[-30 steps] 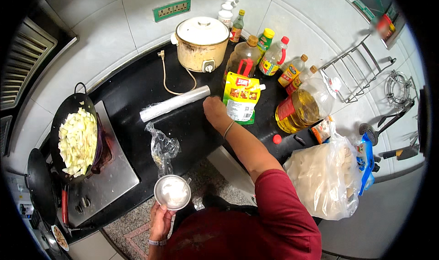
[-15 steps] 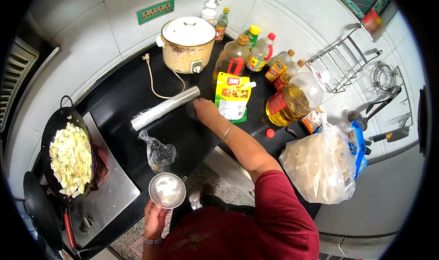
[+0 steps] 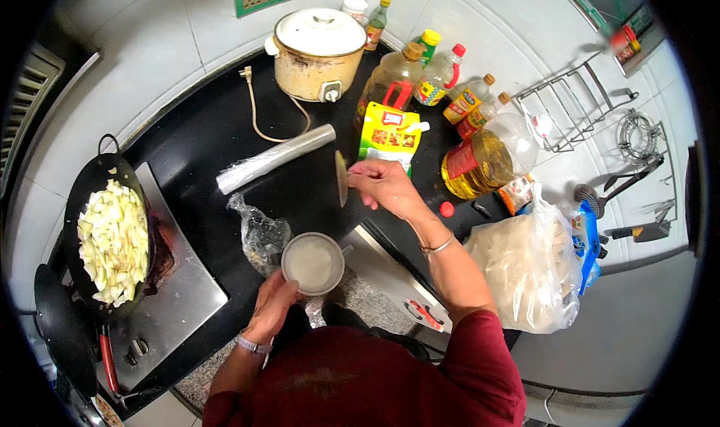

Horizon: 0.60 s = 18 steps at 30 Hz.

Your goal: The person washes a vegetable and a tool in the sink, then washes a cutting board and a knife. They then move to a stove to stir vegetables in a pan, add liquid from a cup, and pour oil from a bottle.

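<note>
My left hand grips a small round cup by its rim, above the counter's front edge. White, powdery or grainy contents show inside it. In my right hand is a thin round lid, pinched at its middle and turned on edge, apart from the cup. A yellow spouted pouch stands just beyond my right hand. Beside the cup lies a crumpled clear plastic bag with something small in it. A roll of plastic wrap rests on the counter farther off.
On the left, a wok full of chopped pale vegetables sits on the stove. A slow cooker stands at the back. Oil bottles and a bulging plastic bag line the right side. A drawer is pulled out.
My right hand has lifted the lid off the counter and brought it nearer. My left hand has carried the cup to the right and slightly away from me.
</note>
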Available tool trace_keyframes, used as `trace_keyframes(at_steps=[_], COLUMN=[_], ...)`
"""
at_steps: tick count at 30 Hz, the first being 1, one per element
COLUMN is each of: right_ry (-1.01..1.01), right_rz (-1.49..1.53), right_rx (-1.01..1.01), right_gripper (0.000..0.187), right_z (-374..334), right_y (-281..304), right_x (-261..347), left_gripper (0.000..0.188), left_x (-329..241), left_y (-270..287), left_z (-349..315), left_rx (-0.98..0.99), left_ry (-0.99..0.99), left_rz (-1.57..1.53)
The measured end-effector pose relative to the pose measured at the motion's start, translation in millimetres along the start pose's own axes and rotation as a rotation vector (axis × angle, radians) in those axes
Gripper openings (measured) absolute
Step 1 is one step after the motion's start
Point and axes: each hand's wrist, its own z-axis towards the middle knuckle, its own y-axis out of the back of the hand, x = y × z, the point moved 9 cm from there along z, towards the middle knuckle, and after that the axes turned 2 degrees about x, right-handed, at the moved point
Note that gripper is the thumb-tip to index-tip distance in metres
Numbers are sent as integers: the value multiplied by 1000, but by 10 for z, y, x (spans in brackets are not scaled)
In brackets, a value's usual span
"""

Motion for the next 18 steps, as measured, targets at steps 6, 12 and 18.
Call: trace_keyframes(at_steps=[6, 12, 18], right_ry=[-39, -40, 1], right_rz=[483, 517, 74], right_rx=[-82, -209, -352], right_gripper=[18, 19, 19], right_z=[-637, -1166, -1370], right_y=[660, 1231, 1486], right_x=[-261, -501, -531], left_gripper=[43, 41, 38], left_x=[322, 494, 735], left_y=[-476, -1062, -1373], left_z=[551, 898, 1189], left_rx=[48, 188, 230], left_ry=[166, 168, 166], left_rz=[-3, 0, 42])
